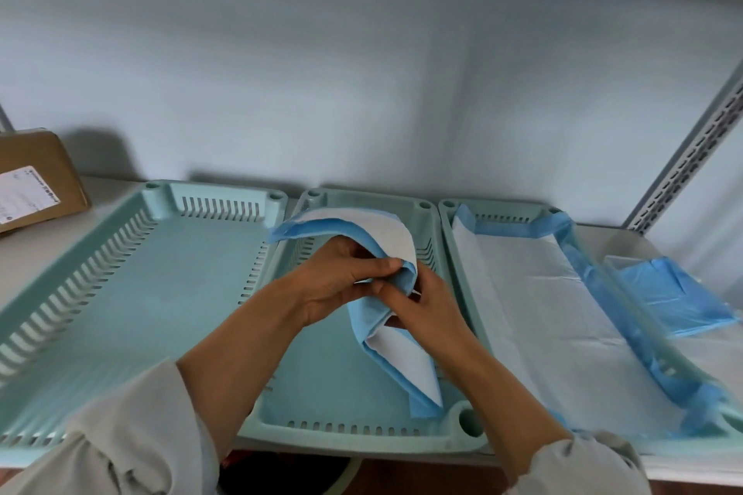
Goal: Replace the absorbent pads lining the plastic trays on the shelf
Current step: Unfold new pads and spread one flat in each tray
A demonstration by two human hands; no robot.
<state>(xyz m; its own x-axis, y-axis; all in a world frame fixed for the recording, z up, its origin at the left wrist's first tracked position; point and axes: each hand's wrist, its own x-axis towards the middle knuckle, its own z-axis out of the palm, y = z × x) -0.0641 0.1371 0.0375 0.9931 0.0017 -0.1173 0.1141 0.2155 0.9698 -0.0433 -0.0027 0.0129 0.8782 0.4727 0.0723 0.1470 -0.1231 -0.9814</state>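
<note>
Cardboard box was seen at the far left of the shelf, beside an unlined left tray. Over the middle tray, a crumpled blue-and-white pad was pinched by the left hand and gripped by the right hand, fingers curled on it. A flat pad was laid in the right tray; folded blue pads were seen beyond.

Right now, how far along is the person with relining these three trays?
About midway, by the look of it. The right tray already holds a spread pad. Over the middle tray, the left hand and right hand grip a folded pad, not yet laid flat. The left tray shows a bare floor. A blue packet lies further right.
</note>
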